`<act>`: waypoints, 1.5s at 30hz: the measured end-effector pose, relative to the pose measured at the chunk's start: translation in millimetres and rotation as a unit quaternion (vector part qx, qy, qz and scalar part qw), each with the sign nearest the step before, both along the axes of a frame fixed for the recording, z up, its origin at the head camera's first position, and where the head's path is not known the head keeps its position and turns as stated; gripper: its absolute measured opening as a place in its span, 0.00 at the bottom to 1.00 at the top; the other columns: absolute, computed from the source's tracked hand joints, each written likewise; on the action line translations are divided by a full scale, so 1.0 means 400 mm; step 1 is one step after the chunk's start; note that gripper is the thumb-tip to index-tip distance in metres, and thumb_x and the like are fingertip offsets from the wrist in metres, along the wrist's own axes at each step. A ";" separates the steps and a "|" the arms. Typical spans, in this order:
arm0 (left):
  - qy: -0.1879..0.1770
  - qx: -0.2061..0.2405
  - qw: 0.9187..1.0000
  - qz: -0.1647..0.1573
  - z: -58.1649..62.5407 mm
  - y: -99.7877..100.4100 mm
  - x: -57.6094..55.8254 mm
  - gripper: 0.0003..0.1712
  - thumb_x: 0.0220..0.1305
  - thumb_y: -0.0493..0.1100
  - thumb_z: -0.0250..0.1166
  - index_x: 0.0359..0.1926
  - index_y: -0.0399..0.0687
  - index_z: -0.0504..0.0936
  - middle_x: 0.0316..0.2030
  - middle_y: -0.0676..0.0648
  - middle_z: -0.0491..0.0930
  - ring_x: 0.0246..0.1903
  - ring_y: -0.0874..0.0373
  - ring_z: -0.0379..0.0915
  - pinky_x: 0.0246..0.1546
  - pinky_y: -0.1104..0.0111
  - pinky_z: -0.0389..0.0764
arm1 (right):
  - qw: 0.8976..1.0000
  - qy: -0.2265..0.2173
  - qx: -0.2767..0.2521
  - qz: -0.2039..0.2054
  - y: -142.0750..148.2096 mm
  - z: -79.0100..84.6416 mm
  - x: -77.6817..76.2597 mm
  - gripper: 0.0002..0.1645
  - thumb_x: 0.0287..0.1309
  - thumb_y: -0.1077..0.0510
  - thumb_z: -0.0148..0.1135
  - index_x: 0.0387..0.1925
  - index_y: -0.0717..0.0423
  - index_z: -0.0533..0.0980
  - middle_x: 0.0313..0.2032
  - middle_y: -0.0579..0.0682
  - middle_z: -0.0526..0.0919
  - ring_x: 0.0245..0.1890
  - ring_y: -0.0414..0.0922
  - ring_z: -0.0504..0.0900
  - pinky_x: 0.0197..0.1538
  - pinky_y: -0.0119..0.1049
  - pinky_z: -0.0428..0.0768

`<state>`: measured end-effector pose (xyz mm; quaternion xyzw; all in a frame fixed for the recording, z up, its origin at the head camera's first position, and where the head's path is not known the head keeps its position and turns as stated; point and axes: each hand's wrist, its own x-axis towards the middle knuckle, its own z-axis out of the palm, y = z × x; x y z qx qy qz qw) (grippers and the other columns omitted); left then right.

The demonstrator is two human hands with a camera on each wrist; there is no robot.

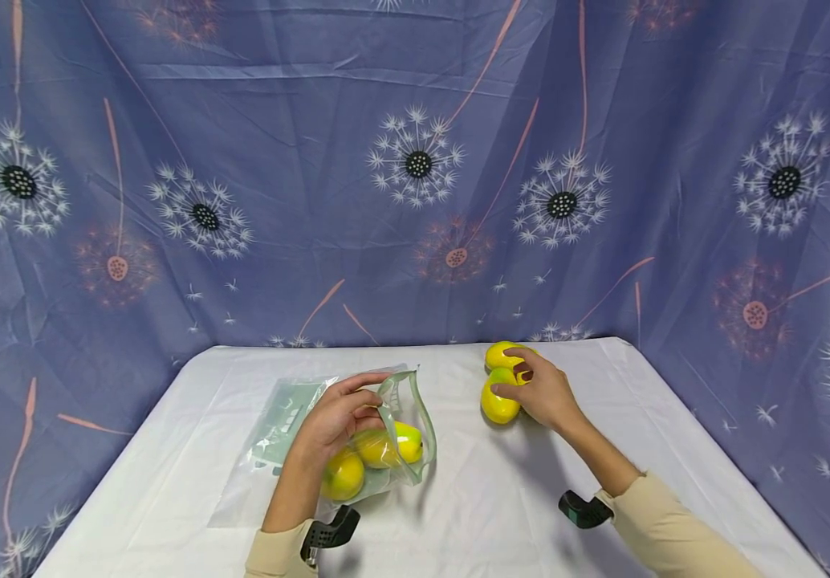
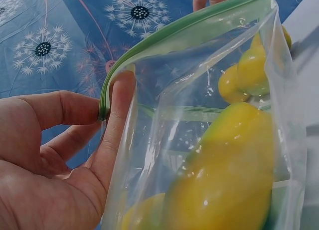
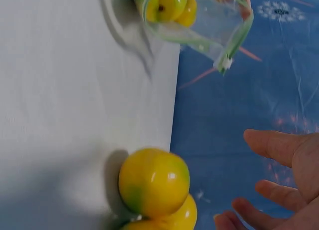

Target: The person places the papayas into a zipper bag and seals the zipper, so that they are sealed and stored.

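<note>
My left hand (image 1: 335,413) pinches the green zip rim of a clear plastic zip bag (image 1: 427,425), thumb on the inside and fingers on the outside in the left wrist view. The bag's mouth gapes toward the right. Inside lie yellow-green mangoes (image 2: 224,175), one long one close to the mouth. Over a small cluster of loose mangoes (image 1: 499,407) at the back right hovers my right hand (image 1: 545,391), its fingers spread. The right wrist view shows a gap between those fingers (image 3: 271,142) and the nearest mango (image 3: 154,182).
Flat under and behind the held bag lies more clear plastic packaging with a pale green panel (image 1: 288,409). A white cloth covers the table (image 1: 451,514). Just past its far edge hangs a blue curtain (image 1: 299,265) with dandelion prints.
</note>
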<state>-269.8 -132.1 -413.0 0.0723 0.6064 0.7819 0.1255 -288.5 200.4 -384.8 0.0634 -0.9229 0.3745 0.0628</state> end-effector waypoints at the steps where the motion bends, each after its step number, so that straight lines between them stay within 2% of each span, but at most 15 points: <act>1: 0.001 -0.001 1.000 0.000 0.000 -0.001 0.000 0.26 0.68 0.29 0.57 0.67 0.32 0.73 0.39 0.45 0.82 0.27 0.58 0.82 0.35 0.67 0.88 | 1.000 0.001 0.004 -0.003 0.007 0.000 -0.002 0.40 0.57 0.49 0.73 0.69 0.54 0.71 0.58 0.64 0.80 0.55 0.60 0.79 0.57 0.56 0.78; 8: 0.006 0.003 1.000 -0.010 0.000 -0.005 0.000 0.26 0.68 0.29 0.56 0.67 0.30 0.71 0.37 0.49 0.84 0.28 0.59 0.83 0.35 0.68 0.88 | 0.999 -0.006 0.013 -0.030 0.055 -0.019 -0.006 0.43 0.58 0.47 0.72 0.72 0.53 0.67 0.64 0.66 0.75 0.61 0.65 0.74 0.59 0.60 0.76; 22: -0.002 -0.001 1.000 0.006 0.004 -0.004 0.002 0.25 0.68 0.28 0.56 0.66 0.33 0.73 0.37 0.45 0.83 0.26 0.59 0.81 0.34 0.67 0.88 | 0.997 -0.011 0.030 -0.067 0.144 -0.092 -0.008 0.47 0.57 0.46 0.72 0.72 0.59 0.64 0.61 0.71 0.74 0.59 0.66 0.73 0.53 0.60 0.74; 30: 0.002 -0.002 1.000 -0.003 0.000 -0.004 0.002 0.26 0.67 0.29 0.57 0.66 0.32 0.73 0.37 0.45 0.81 0.26 0.59 0.81 0.34 0.67 0.88 | 0.995 -0.053 0.025 -0.075 0.168 -0.127 -0.005 0.51 0.57 0.45 0.72 0.74 0.59 0.60 0.63 0.73 0.72 0.61 0.68 0.72 0.54 0.61 0.76; 39: 0.005 0.000 1.000 -0.005 0.000 -0.006 0.001 0.26 0.68 0.29 0.55 0.66 0.31 0.73 0.38 0.45 0.82 0.27 0.59 0.82 0.35 0.67 0.88 | 0.994 -0.070 0.016 -0.078 0.173 -0.162 -0.011 0.53 0.56 0.43 0.73 0.74 0.59 0.59 0.58 0.73 0.76 0.54 0.66 0.78 0.46 0.51 0.81; 45: 0.010 0.002 1.000 -0.003 0.001 -0.008 0.003 0.26 0.67 0.29 0.56 0.66 0.31 0.73 0.38 0.46 0.83 0.27 0.59 0.82 0.35 0.67 0.88 | 0.994 -0.072 0.013 -0.080 0.169 -0.173 -0.014 0.54 0.55 0.44 0.73 0.75 0.60 0.58 0.55 0.74 0.78 0.52 0.65 0.80 0.45 0.50 0.80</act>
